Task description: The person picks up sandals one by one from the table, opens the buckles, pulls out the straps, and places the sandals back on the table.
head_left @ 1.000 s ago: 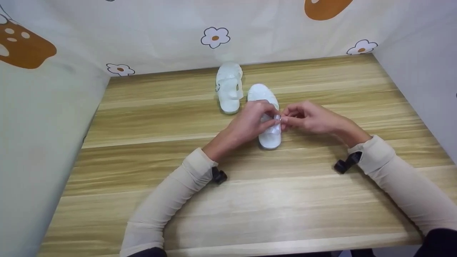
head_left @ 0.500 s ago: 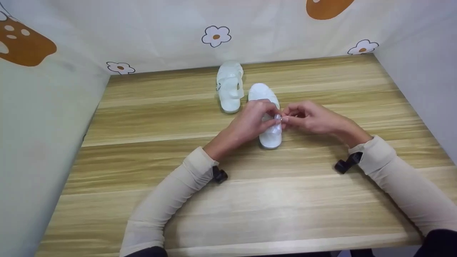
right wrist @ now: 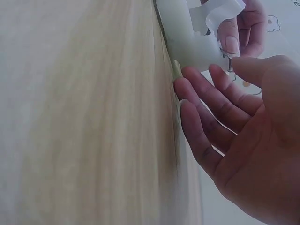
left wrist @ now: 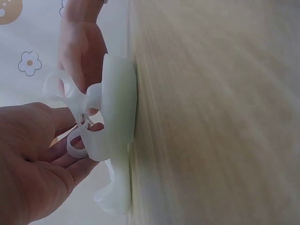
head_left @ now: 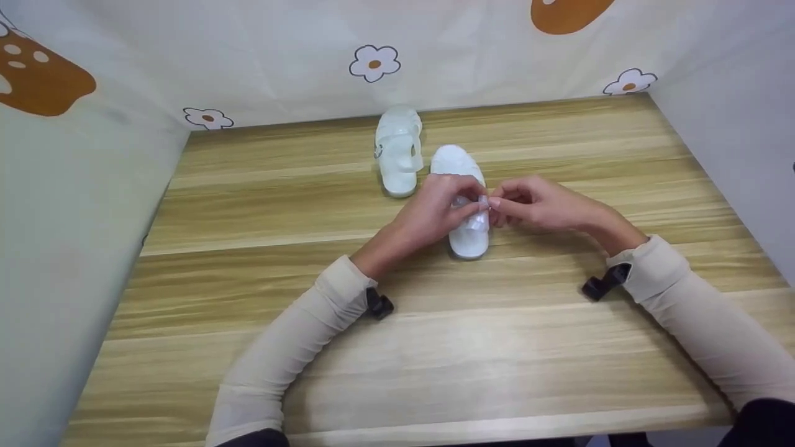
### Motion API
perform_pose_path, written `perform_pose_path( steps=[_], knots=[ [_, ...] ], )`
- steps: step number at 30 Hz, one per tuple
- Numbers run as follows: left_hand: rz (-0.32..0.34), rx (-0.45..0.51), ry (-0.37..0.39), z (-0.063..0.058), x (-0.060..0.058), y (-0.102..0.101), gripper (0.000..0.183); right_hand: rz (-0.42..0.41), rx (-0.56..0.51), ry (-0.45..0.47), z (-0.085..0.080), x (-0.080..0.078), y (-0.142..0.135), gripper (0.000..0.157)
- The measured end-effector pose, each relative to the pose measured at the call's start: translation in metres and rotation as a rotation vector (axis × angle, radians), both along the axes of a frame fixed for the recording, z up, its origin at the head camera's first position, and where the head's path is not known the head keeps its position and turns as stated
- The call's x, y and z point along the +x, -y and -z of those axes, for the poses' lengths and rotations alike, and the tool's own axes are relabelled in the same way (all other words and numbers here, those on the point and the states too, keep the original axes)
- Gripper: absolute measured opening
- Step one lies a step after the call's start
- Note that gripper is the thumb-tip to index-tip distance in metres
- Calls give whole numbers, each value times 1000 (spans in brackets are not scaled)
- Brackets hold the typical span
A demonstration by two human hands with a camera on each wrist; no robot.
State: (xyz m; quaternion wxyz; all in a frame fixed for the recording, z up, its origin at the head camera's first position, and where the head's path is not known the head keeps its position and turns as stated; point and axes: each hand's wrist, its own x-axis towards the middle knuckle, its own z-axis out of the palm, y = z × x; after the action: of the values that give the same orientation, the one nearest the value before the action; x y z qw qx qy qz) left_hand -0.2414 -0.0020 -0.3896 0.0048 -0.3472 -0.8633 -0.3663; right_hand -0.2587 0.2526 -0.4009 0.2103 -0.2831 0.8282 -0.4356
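Observation:
A white, translucent sandal [head_left: 470,243] lies on the table, toe toward the back wall. My left hand [head_left: 435,202] reaches across it from the left and pinches its strap [head_left: 477,221] between thumb and index finger. From the right, my right hand [head_left: 546,203] pinches at the small metal buckle [right wrist: 229,63] on the sandal's outer side, thumb against index finger. Its other fingers are loosely bent beside the sole. A looped strap end [left wrist: 61,86] stands up above the sandal in the left wrist view. Fingertips partly hide the buckle.
A second matching sandal [head_left: 397,179] lies to the left and farther back, near the wall [head_left: 298,62] with printed flowers. The wood-grain table [head_left: 472,360] runs up to side walls at left and right. Black wrist cameras [head_left: 380,304] hang from the sleeves.
Both hands stay at the same place on the sandal. The fingertips at the buckle have shifted slightly, with the pinched strap piece a little higher. The second sandal has not moved.

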Motion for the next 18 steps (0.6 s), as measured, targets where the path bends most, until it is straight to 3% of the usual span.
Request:
perform_pose_path(
  steps=[11,18],
  knots=[
    [16,12,-9,1,1,0,18,34,-88,45,2,-1,-3,25],
    [33,5,15,-4,-1,3,21,27,-142,-26,-3,-2,-7,17]
  ],
)
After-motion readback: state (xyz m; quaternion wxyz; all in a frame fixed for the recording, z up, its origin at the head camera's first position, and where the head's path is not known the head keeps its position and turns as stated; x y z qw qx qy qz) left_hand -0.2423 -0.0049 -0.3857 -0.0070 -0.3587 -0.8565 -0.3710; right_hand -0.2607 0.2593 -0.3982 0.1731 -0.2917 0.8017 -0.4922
